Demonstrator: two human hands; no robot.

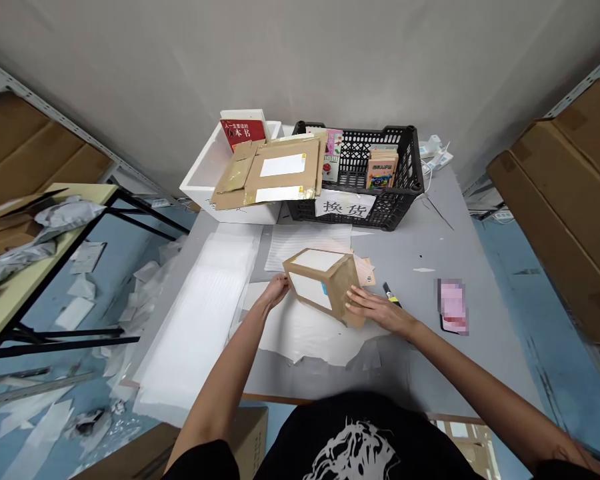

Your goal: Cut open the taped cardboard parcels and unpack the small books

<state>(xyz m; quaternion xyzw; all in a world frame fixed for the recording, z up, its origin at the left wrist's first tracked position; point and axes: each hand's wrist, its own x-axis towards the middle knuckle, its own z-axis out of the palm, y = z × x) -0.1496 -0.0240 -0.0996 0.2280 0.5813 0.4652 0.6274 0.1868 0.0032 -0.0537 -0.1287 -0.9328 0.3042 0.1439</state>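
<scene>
Grey bench [410, 250], plain wall [330, 60]. Steadying the cardboard box [320, 285] calls for even, opposed pressure: the right hand [379, 312] rests with fingers apart against its right end; the left hand [274, 291] meets its left edge, though whether its fingers clamp I cannot tell. Right of the box lies a utility knife [391, 293]; behind the box, a black crate [393, 201].

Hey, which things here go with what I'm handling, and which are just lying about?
In use, it seems:
cardboard box, between your left hand and right hand
white sheet under it
utility knife, possibly

Apparently just lying about:
smartphone
black plastic crate of books
flattened cardboard across the crate and white foam box
</scene>
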